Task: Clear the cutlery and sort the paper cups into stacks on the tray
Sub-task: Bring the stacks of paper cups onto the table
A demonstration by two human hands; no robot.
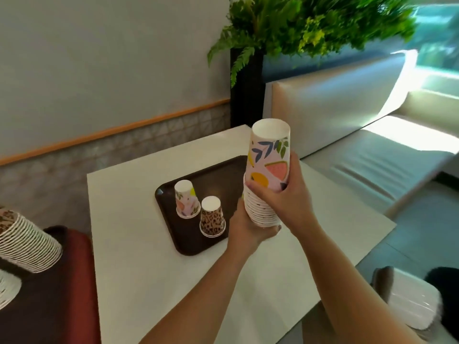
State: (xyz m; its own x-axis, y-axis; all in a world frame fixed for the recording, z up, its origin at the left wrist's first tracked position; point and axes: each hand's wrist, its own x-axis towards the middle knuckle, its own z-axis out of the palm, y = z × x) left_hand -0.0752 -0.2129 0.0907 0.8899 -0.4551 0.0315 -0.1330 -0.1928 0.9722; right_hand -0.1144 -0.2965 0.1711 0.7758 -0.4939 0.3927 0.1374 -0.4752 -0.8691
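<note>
Both my hands hold an upside-down stack of fruit-print paper cups (269,155) above the right end of the dark brown tray (188,244). My left hand (248,229) grips the stack's lower rims from below. My right hand (290,192) wraps around the top cup. On the tray stand two inverted cups, apart from each other: a fruit-print cup (186,199) and a leopard-print cup (212,217). No cutlery is in view.
The tray lies on a white table (139,269). At the left, a tilted stack of leopard-print cups (24,242) rests on a dark red seat (72,281). A cream bench (360,155) and a potted fern (298,26) sit behind the table.
</note>
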